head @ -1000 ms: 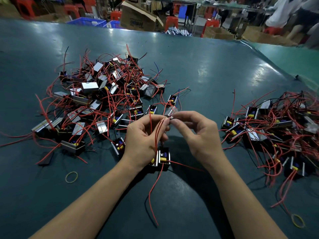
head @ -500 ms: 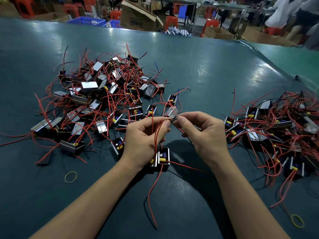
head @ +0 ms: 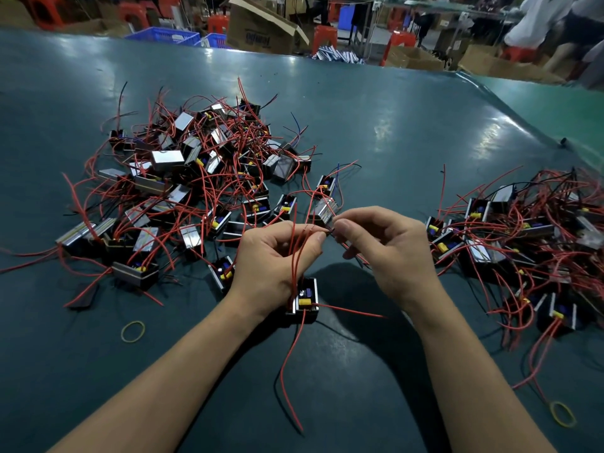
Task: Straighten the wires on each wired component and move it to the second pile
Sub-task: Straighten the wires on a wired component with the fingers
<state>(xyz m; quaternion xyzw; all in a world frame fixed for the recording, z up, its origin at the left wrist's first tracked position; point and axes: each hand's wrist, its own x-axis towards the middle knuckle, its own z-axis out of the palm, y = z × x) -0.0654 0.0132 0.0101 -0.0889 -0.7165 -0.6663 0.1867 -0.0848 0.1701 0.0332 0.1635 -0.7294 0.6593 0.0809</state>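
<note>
Green bench (head: pixel 376 132) is filling most of the frame. Unsorted pile (head: pixel 202 188) is sitting upper left of centre: many small boxed components tangled in red leads. Second pile (head: pixel 529 237) is lying at the right edge, mid-height, looking about as tangled from here.

Current wired component (head: pixel 304 300) is sitting just below centre, touching the heel of the left hand; can't tell if it's resting on the bench or hanging from its leads. Its red wires (head: pixel 299 253) are running up across the left palm; one more lead is trailing down toward the bottom of the frame, another sticking out right.

Left hand (head: pixel 277 256) is curling round the wire bundle, thumb and forefinger pinching near the tips. Right hand (head: pixel 385 243) is pinching the wire ends at the same spot, fingers (head: pixel 343 228) meeting the left ones at centre frame.

Handling, my read: the block is probably light but rigid, with exposed parts on the open face, so it should be taken by the metal-clad sides. Leads are looking thin, springy, kink-prone; I'd hold them near the block to spare the joints and draw fingers outward along the insulation. Loose leads could be snagging neighbours when moved.

Two rubber bands (head: pixel 133 331) are lying lower left and lower right.
</note>
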